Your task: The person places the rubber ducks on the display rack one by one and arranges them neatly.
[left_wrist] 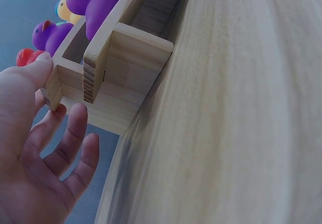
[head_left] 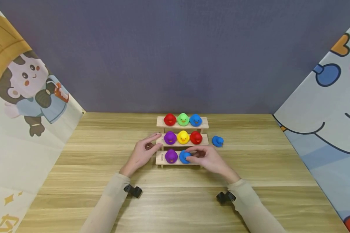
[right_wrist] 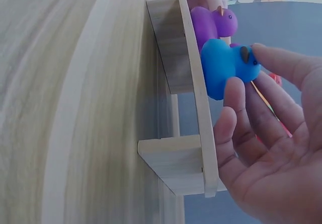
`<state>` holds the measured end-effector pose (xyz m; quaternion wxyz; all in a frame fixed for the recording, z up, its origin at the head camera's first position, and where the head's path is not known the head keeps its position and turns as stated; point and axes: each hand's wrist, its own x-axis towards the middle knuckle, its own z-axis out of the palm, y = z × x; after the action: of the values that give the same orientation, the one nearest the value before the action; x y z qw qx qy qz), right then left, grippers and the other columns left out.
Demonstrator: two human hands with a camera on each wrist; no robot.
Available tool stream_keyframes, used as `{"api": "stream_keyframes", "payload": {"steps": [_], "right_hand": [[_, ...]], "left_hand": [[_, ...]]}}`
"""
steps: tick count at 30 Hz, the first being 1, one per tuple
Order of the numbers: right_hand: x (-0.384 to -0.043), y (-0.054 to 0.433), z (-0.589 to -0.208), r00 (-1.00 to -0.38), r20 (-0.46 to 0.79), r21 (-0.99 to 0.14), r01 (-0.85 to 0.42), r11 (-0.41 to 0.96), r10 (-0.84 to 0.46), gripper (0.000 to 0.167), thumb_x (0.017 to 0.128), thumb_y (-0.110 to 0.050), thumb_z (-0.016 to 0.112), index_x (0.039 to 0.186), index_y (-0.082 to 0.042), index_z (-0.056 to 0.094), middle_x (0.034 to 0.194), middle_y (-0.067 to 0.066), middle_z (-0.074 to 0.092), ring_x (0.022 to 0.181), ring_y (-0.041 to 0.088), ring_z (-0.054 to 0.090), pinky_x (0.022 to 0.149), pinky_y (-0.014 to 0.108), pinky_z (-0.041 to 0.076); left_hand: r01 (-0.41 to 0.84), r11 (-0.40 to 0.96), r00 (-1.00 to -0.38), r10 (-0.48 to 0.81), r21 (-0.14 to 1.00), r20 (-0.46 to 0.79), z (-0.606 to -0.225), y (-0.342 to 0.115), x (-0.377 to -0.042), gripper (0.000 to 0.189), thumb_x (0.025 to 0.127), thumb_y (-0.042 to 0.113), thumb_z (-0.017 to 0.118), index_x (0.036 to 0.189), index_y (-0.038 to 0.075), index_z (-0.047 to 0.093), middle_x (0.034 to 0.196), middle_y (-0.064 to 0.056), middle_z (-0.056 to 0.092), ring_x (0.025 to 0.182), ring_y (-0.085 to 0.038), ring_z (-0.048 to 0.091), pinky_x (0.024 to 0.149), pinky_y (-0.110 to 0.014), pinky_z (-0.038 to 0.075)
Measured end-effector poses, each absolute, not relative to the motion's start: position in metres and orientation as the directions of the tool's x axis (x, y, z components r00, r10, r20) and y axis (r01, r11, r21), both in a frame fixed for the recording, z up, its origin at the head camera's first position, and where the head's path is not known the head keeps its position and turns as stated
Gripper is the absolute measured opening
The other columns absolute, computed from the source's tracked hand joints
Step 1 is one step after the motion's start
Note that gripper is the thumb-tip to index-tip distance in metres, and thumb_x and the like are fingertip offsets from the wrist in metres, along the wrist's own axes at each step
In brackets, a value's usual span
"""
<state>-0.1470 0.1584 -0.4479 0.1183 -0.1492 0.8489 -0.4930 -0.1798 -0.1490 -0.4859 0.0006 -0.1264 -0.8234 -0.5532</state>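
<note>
A three-tier wooden stand [head_left: 160, 161] carries rubber ducks. On its lowest tier, my right hand [head_left: 208, 159] pinches a blue duck [right_wrist: 216, 68] by the head, between thumb and fingers. The duck's base is right at the board, beside a purple duck [head_left: 171, 156]. At the left end of the middle tier, my left hand [head_left: 143, 152] holds the board's end [left_wrist: 52, 90], thumb on one side and a finger on the other; its other fingers are loosely bent. That tier bears a purple duck [head_left: 170, 138], a yellow duck [head_left: 183, 137] and a red duck [head_left: 196, 138].
On the top tier sit a red duck [head_left: 170, 119], a green duck [head_left: 183, 119] and a blue duck [head_left: 195, 120]. Another blue duck [head_left: 217, 141] lies on the wooden table [head_left: 175, 200], right of the stand. A dark panel [head_left: 175, 58] rises behind.
</note>
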Motion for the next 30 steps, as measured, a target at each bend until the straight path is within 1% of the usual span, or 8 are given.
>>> {"api": "stream_keyframes", "payload": {"steps": [4,13,21,30], "right_hand": [[-0.1474,0.1564,-0.4478,-0.926,-0.044,-0.878,-0.143,0.457,-0.375,0.030,0.096,-0.027,0.082,0.123,-0.015,0.079,0.108,0.004,0.077,0.088,0.019,0.068,0.070,0.024,0.056],[-0.1475,0.1549,-0.4490,-0.928,-0.021,-0.878,-0.161,0.451,-0.371,0.028,0.095,-0.026,0.083,0.121,-0.014,0.080,0.104,0.004,0.077,0.085,0.019,0.067,0.066,0.024,0.055],[-0.1467,0.1550,-0.4524,-0.933,-0.024,-0.883,-0.148,0.445,-0.359,0.028,0.095,-0.025,0.083,0.121,-0.014,0.080,0.106,0.004,0.077,0.085,0.020,0.066,0.068,0.023,0.055],[-0.1460,0.1536,-0.4537,-0.936,-0.006,-0.884,-0.159,0.440,-0.352,0.028,0.094,-0.026,0.084,0.119,-0.014,0.080,0.107,0.004,0.078,0.085,0.019,0.067,0.070,0.023,0.056]], "left_hand": [[0.215,0.349,-0.967,0.210,0.912,0.147,-0.4853,-0.1485,-0.1804,0.048,0.101,0.031,0.075,0.146,0.017,0.066,0.161,-0.012,0.055,0.094,-0.020,0.071,0.078,-0.023,0.060],[0.215,0.342,-0.967,0.208,0.915,0.149,-0.4864,-0.1481,-0.1818,0.047,0.102,0.030,0.075,0.146,0.015,0.067,0.161,-0.013,0.055,0.096,-0.025,0.072,0.077,-0.022,0.059],[0.225,0.360,-0.964,0.216,0.905,0.153,-0.4861,-0.1485,-0.1806,0.047,0.103,0.031,0.074,0.147,0.016,0.066,0.161,-0.012,0.055,0.095,-0.019,0.071,0.078,-0.023,0.061],[0.228,0.364,-0.964,0.218,0.903,0.155,-0.4879,-0.1490,-0.1807,0.047,0.103,0.030,0.073,0.147,0.016,0.066,0.161,-0.012,0.055,0.095,-0.020,0.071,0.079,-0.024,0.061]]}}
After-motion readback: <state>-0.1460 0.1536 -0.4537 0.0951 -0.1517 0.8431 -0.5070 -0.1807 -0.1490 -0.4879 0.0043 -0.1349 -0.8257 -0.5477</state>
